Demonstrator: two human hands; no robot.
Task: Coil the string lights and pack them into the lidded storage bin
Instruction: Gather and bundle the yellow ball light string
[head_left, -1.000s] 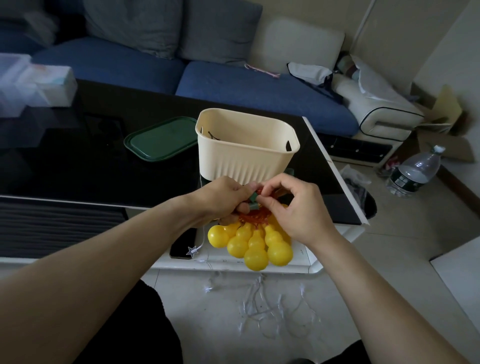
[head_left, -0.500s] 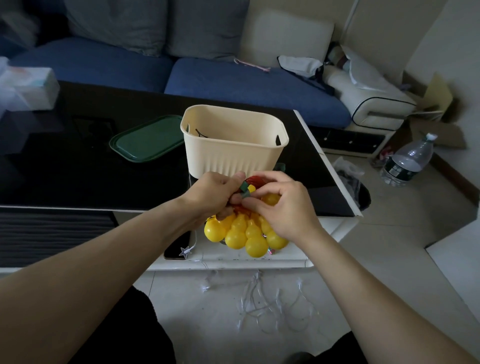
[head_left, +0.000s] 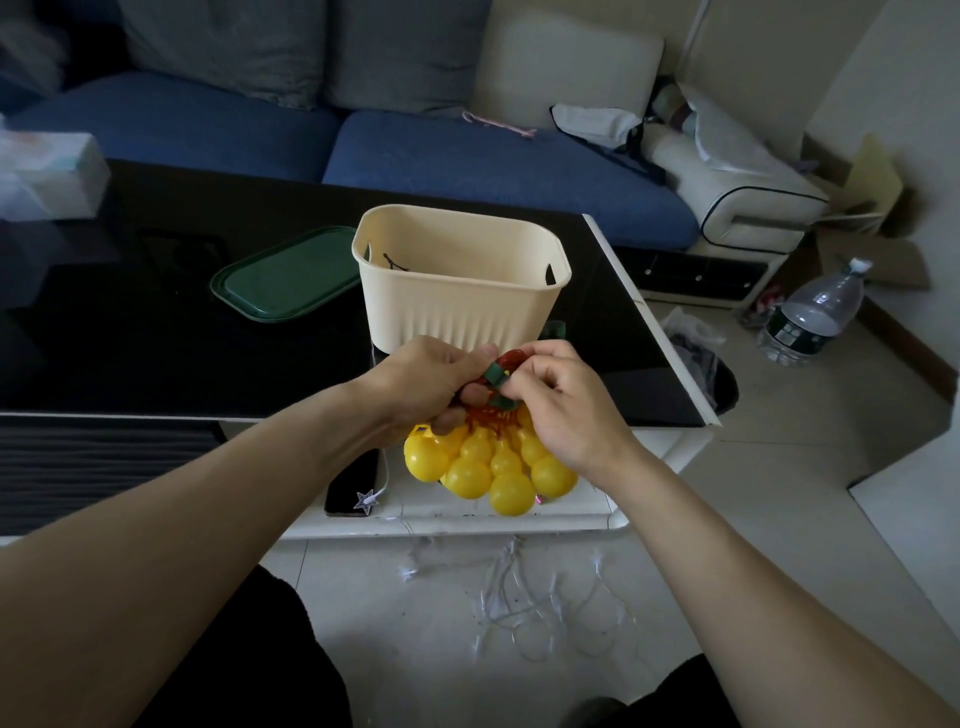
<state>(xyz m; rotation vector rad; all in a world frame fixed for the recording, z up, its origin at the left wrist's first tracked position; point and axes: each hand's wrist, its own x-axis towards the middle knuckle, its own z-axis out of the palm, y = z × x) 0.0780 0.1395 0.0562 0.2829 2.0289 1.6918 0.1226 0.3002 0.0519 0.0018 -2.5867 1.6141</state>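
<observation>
bulbs: your bunch of yellow bulbs (head_left: 491, 465) hangs just in front of the cream bin (head_left: 460, 291), not in it yet.
left hand (head_left: 431, 384): fingers curled tight round the red wire (head_left: 506, 361) at the top.
right hand (head_left: 561, 402): pinching the green tie (head_left: 493, 376) — if it slips, I'd guess the coil springs loose.
lid: green lid (head_left: 288, 275) sits beside the bin on the black table (head_left: 156, 338).
floor: a second white string (head_left: 540, 597) lies loose down there — easy to snag.
hidden: can't see the tie's ends or the bin's bottom.
</observation>
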